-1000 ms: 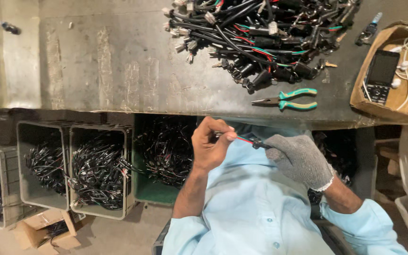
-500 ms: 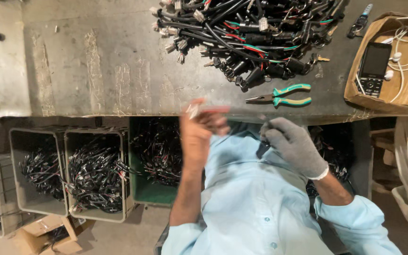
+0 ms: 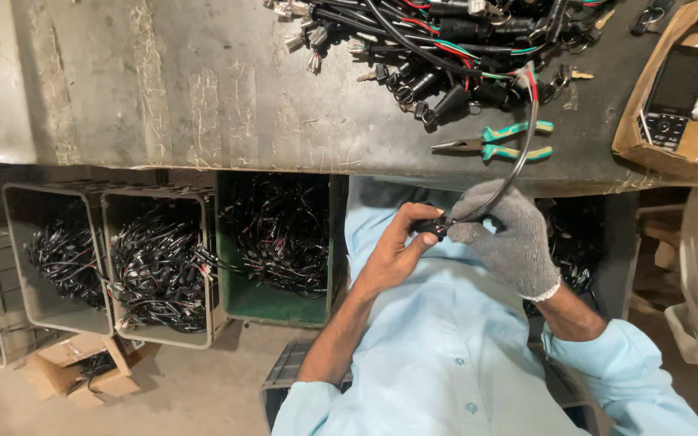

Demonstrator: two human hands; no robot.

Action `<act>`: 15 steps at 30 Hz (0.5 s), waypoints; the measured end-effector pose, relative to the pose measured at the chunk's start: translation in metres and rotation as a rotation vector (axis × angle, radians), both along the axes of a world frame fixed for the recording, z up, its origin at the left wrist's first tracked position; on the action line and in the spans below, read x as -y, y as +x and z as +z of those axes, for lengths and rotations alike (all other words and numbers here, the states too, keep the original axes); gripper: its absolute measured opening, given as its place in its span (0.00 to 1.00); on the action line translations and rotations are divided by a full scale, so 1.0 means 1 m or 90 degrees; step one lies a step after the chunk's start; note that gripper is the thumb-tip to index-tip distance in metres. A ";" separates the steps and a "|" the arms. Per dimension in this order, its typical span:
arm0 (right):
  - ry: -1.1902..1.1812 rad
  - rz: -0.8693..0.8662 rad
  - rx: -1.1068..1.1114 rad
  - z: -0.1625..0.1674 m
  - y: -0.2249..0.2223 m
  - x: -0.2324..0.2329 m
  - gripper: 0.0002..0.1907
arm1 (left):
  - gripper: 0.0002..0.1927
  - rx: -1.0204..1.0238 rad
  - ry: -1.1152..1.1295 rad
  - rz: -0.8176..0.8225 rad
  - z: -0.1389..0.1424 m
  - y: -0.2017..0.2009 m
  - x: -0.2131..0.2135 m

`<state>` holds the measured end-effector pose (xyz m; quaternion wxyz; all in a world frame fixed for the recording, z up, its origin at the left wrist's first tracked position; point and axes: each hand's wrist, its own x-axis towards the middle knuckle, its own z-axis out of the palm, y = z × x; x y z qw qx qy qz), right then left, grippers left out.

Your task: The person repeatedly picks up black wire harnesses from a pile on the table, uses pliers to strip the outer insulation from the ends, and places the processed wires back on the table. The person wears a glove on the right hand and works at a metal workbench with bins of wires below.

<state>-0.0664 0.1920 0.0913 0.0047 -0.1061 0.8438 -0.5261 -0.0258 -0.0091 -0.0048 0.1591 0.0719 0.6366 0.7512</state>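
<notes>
Black cable assembly (image 3: 501, 182) sits in front of the chest below the bench (image 3: 203, 97) edge, its connector end pinched by bare left hand (image 3: 393, 250) grip, gloved right hand (image 3: 510, 238) closed on it—best keep wires straight, untwisted.

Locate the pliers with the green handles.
In the head view, the green-handled pliers lie on the metal workbench, just below the pile of black cables and left of the cardboard box.
</notes>
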 end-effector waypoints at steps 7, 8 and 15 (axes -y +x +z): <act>0.022 0.000 0.030 -0.004 0.010 0.003 0.14 | 0.17 -0.010 0.124 0.023 -0.015 -0.007 -0.009; 0.010 -0.041 0.066 -0.006 0.013 0.006 0.14 | 0.16 -0.022 0.070 0.000 -0.015 -0.007 -0.009; -0.017 0.023 0.117 -0.017 0.016 -0.011 0.14 | 0.18 0.089 0.095 -0.136 -0.005 -0.012 -0.003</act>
